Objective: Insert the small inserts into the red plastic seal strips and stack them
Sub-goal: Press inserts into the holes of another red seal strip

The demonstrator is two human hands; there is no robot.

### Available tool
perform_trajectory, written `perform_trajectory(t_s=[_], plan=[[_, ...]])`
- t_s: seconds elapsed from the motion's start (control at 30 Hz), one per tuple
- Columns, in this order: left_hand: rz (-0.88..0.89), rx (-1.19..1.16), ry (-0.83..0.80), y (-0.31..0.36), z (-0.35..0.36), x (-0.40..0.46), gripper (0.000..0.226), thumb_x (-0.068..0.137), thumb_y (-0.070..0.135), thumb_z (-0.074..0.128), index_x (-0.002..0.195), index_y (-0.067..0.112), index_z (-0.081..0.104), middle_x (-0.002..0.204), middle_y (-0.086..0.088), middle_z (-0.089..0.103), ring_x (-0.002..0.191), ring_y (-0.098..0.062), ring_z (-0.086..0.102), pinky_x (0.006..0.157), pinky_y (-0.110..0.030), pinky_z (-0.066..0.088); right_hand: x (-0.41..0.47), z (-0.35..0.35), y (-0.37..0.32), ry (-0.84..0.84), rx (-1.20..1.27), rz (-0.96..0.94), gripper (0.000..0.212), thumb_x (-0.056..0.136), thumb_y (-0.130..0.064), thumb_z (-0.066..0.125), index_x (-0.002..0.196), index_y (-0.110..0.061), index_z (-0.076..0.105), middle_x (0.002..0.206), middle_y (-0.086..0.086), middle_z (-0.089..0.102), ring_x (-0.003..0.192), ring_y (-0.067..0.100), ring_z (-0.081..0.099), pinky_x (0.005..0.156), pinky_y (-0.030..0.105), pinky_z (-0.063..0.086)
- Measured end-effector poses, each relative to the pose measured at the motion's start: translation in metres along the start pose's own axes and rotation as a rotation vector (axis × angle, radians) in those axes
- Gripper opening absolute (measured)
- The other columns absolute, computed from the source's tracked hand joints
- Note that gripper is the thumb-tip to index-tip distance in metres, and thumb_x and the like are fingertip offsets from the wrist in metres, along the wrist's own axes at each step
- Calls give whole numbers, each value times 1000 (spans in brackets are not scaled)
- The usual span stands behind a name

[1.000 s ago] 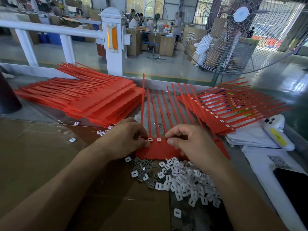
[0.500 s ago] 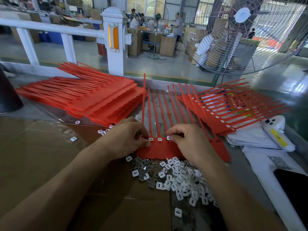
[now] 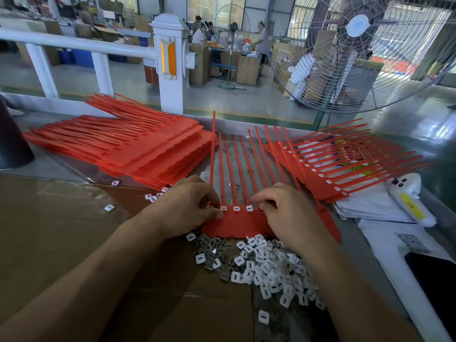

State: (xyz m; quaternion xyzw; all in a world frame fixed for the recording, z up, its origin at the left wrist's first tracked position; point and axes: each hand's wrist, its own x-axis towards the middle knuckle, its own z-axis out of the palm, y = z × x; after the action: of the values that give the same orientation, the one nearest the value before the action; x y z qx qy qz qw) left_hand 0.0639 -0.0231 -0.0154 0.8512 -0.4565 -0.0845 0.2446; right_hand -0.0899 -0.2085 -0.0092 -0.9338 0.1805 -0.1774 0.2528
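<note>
I judge the job to be mid-run, with plenty behind me and plenty ahead; the sheet of seal strips lies flat between my two hands, its long tails running away from my fingertips toward the railing. My left hand has its fingers curled down onto the sheet's left end, thumb and forefinger pressed together at the first socket, though whether they pinch an insert there I cannot tell; my right hand is curled on the right part of the sheet, fingertips bent under at a socket beside the last filled one, and what they hold is hidden. Between the two sets of fingertips three white inserts sit seated in their sockets; the sockets beneath my right hand are covered, so I cannot count what is left on this sheet.

Just nearer than my fingers, the loose inserts lie in a heap, still large; beyond my left fingers is a thick stack of strips showing no white, seemingly unfilled; beyond my right fingers a stack of filled strips shows a row of white inserts.
</note>
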Motion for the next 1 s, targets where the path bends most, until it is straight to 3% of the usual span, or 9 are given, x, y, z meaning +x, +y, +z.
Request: perform_trajectory(t_s=[0.17, 0.3, 0.47, 0.57, 0.7, 0.87, 0.93, 1.0], plan=[[-5, -1, -5, -1, 0, 1, 27, 86, 54, 72, 109, 40, 67, 118, 19, 49, 114, -5, 47, 101, -32, 46, -6, -1, -3, -73, -72, -26, 30, 105, -10, 54, 120, -23, 77, 117, -7, 64, 110, 9, 61, 98, 23, 48], [-3, -7, -8, -1, 1, 0, 26, 86, 54, 72, 109, 41, 67, 119, 18, 49, 114, -5, 47, 101, -33, 47, -7, 0, -4, -86, -122, -59, 32, 105, -7, 53, 123, -21, 76, 117, -5, 64, 109, 10, 62, 96, 21, 49], [-4, -4, -4, -2, 1, 0, 27, 86, 53, 72, 109, 40, 67, 119, 19, 49, 115, -5, 46, 100, -31, 46, -6, 4, -12, -100, -237, -65, 34, 101, -7, 54, 121, -24, 77, 119, -4, 64, 109, 17, 64, 95, 37, 55], [0, -1, 0, -2, 2, 1, 27, 86, 53, 72, 109, 40, 67, 120, 18, 49, 115, -5, 46, 100, -32, 46, -6, 5, -17, -122, -377, -96, 38, 97, -5, 53, 116, -26, 78, 105, -4, 58, 99, 19, 61, 81, 38, 56], [-5, 3, -6, -2, 1, 1, 27, 86, 53, 71, 110, 41, 66, 120, 18, 49, 115, -5, 46, 101, -32, 46, -5, 3, -19, -152, -386, -87, 38, 96, -5, 52, 112, -27, 79, 106, -5, 57, 100, 20, 61, 83, 41, 56], [9, 1, -2, -1, 0, 1, 27, 86, 53, 72, 109, 40, 68, 118, 17, 49, 114, -4, 46, 95, -25, 42, -10, -5, -5, -149, -204, -108, 31, 105, -16, 55, 127, -28, 73, 115, -12, 62, 105, 5, 61, 95, 28, 52], [14, -4, 3, -2, 0, 1, 26, 86, 52, 73, 108, 39, 68, 117, 16, 50, 113, -5, 47, 96, -26, 43, -13, -11, 1, -156, -86, -105, 27, 102, -19, 63, 123, -32, 74, 110, -20, 65, 104, -4, 61, 91, 17, 48], [14, -14, 7, -3, 0, 1, 25, 85, 51, 74, 107, 38, 69, 117, 14, 51, 113, -6, 48, 98, -30, 44, -14, -18, 6, -213, 9, -91, 20, 96, -25, 72, 112, -36, 77, 101, -23, 65, 98, -9, 61, 83, 14, 45]])
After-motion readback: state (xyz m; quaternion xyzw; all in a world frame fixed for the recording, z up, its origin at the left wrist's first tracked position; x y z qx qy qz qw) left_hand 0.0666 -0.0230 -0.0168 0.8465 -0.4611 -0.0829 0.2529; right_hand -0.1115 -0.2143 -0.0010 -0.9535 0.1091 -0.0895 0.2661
